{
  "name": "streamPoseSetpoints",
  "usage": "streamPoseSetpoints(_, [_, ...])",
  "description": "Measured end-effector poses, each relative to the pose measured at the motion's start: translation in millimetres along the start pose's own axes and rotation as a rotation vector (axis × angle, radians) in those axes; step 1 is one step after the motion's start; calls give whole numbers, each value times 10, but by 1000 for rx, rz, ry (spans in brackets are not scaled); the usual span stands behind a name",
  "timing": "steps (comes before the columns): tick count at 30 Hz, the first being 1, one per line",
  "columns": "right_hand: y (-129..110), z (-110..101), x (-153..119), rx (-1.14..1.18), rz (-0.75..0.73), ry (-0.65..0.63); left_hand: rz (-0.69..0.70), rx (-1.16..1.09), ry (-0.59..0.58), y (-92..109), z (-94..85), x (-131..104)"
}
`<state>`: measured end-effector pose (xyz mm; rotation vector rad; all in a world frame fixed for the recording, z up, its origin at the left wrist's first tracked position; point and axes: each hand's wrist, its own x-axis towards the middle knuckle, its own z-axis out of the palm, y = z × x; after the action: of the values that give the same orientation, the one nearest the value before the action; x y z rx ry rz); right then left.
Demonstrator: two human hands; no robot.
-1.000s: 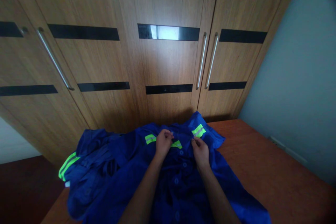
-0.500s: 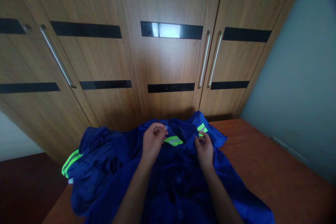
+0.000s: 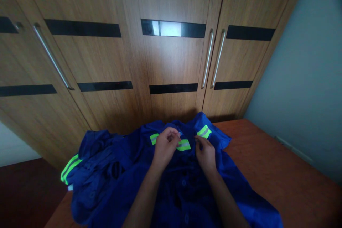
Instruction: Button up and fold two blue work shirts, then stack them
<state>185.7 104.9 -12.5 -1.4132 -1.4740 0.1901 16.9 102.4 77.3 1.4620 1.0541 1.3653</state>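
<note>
A blue garment [image 3: 171, 174] with bright yellow-green reflective strips and a row of buttons lies spread out in front of me. My left hand [image 3: 167, 144] pinches its edge near the collar, beside a small round button [image 3: 180, 134]. Just to the right, my right hand [image 3: 205, 153] has its fingers pressed together on the other side of the collar opening. A reflective strip [image 3: 184, 145] shows between the two hands. More bunched blue cloth [image 3: 98, 171] with a yellow-green band is at the left.
The garment rests on a reddish-brown surface [image 3: 256, 156]. Behind it stands a wooden wardrobe [image 3: 173, 57] with black strips and long metal handles. A pale wall [image 3: 301, 89] rises at the right.
My left hand has moved right with the cloth edge, and my right hand slightly left, so they are closer together. Another reflective strip now shows left of my left hand.
</note>
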Motion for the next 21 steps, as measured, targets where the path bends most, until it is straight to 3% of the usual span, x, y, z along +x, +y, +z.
streamPoseSetpoints(5, [-20, -7, 4, 265, 381, -78, 14, 64, -73, -56, 6, -10])
streamPoseSetpoints(9, [12, 27, 14, 523, 554, -97, 42, 129, -116, -116, 12, -9])
streamPoseSetpoints(16, [-45, 35, -9, 836, 576, -134, 102, 299, -50, -140, 15, -29])
streamPoseSetpoints(21, [-139, 31, -18, 897, 477, -34, 115, 380, -4, -138, 36, -36])
